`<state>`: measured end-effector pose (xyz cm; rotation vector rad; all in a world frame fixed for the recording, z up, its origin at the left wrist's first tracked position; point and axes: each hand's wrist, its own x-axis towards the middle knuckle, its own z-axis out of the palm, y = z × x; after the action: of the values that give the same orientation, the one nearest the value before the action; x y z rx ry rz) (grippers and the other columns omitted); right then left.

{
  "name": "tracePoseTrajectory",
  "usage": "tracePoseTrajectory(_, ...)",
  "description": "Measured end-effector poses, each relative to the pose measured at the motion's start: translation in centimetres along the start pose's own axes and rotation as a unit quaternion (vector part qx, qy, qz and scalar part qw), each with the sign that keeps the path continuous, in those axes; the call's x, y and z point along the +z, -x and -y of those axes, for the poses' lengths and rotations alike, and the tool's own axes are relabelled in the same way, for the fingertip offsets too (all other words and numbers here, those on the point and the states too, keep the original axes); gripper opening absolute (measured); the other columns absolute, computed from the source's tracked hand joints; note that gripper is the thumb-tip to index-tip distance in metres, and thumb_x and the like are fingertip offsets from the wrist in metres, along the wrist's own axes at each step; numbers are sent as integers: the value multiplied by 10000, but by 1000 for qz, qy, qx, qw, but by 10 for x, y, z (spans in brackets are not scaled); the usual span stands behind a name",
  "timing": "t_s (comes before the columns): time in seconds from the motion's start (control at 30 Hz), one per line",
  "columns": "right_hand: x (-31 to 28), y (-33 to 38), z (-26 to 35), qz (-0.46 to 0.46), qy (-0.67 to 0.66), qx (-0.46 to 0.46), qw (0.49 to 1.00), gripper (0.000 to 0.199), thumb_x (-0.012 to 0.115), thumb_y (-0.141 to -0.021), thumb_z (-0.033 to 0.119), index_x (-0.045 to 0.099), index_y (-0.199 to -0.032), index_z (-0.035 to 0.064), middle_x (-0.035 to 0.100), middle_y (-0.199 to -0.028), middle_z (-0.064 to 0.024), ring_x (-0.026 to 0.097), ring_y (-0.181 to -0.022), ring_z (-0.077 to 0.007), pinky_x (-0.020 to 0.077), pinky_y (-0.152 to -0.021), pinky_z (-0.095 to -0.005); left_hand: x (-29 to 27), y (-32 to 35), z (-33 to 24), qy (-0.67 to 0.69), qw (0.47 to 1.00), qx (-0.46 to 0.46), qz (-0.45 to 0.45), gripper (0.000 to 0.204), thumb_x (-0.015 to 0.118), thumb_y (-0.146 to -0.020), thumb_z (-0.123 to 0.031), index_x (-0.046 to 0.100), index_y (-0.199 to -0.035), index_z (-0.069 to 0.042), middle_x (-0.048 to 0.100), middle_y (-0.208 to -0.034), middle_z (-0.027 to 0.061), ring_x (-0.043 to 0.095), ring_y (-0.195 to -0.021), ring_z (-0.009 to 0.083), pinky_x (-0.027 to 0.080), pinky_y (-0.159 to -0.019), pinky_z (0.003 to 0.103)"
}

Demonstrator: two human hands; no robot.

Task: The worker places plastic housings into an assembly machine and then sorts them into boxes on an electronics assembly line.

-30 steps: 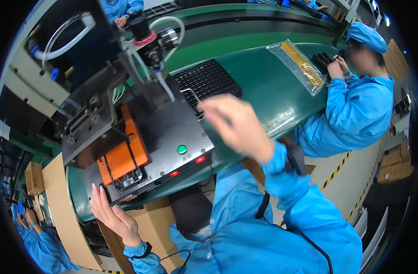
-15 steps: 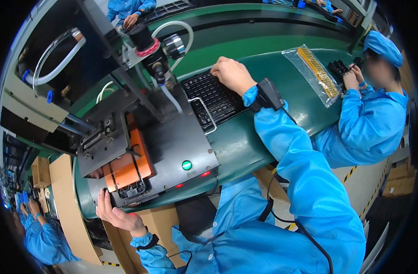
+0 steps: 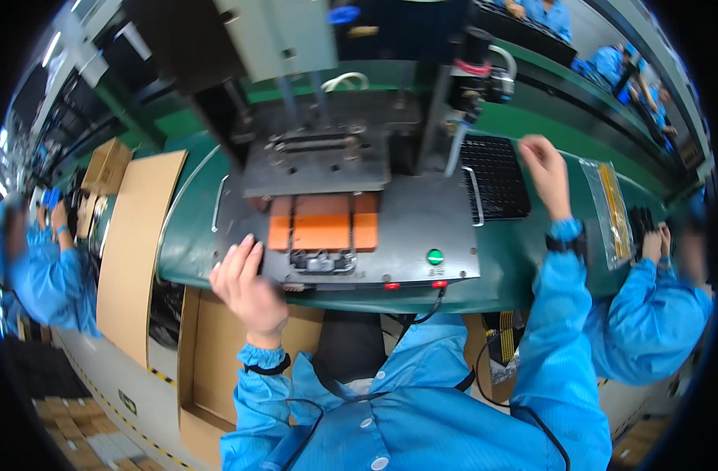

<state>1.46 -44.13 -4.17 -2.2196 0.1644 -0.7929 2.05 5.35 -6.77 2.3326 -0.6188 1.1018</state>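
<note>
A bench press with a dark metal base plate [image 3: 422, 228] stands in front of me. On the plate, under the raised press head [image 3: 312, 169], lies an orange block [image 3: 320, 224]. A small black part [image 3: 321, 261] sits at the block's front edge, between two dark bars. My left hand [image 3: 251, 294] rests with outstretched fingers at the plate's front left corner, holding nothing visible. Just right of a black gridded tray [image 3: 492, 184], my right hand [image 3: 546, 173] is raised with its fingers curled together. Whatever may be in those fingers is hidden.
A green button [image 3: 435, 257] is on the plate's front right. A clear bag with yellow strips [image 3: 610, 208] lies on the green bench beyond my right hand. Co-workers sit on both sides. A cardboard sheet [image 3: 139, 243] leans at left, near an open carton [image 3: 206, 361].
The view has swung round, so the press now faces me squarely. My right hand has come off the black tray to its right side. My left hand stays by the plate's corner.
</note>
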Motion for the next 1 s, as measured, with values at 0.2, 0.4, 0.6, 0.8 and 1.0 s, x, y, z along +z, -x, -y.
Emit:
tracePoseTrajectory(0.2, -60, 133, -31, -101, -140, 231, 958, 233, 615, -951, 112, 660, -1148, -6, 641, -1144, -54, 590, -971, -110, 487, -842, -243, 1, 1, 1, 12, 1000, -5, -22, 390, 391, -945, -223, 655, -1138, -12, 638, -1227, 126, 536, -1183, 292, 282, -1078, 439)
tracePoseTrajectory(0.4, -70, 175, -34, -156, -223, 265, 925, 220, 625, -933, 51, 611, -1136, -34, 641, -1065, -79, 628, -959, -149, 545, -862, -281, -5, 13, -27, 85, 991, 11, -104, 279, 636, -753, -85, 654, -1031, -75, 557, -1216, 175, 499, -1120, 339, 336, -1032, 503)
tracePoseTrajectory(0.6, -57, 166, -29, -176, -222, 283, 916, 163, 638, -917, 26, 617, -1068, -30, 654, -1012, -99, 651, -923, -168, 570, -854, -308, -20, -6, -54, 254, 960, 118, 22, 365, 693, -668, 20, 673, -1024, -55, 616, -1096, 101, 595, -904, 270, 510, -806, 377)
tracePoseTrajectory(0.8, -53, 171, -29, -205, -251, 221, 920, 112, 642, -929, 50, 632, -1035, 13, 639, -969, -34, 605, -870, -101, 509, -807, -228, -19, -22, -50, 206, 965, 161, 38, 392, 714, -662, 2, 673, -1049, -43, 622, -1057, 76, 619, -930, 251, 528, -817, 370)
tracePoseTrajectory(1.0, -54, 176, -33, -217, -273, 197, 916, 129, 621, -946, 57, 620, -1071, 26, 620, -994, -20, 587, -881, -92, 491, -805, -233, -18, -53, -60, 159, 969, 144, 124, 369, 746, -732, -77, 655, -1081, -1, 621, -1110, 110, 610, -1001, 286, 507, -872, 400)
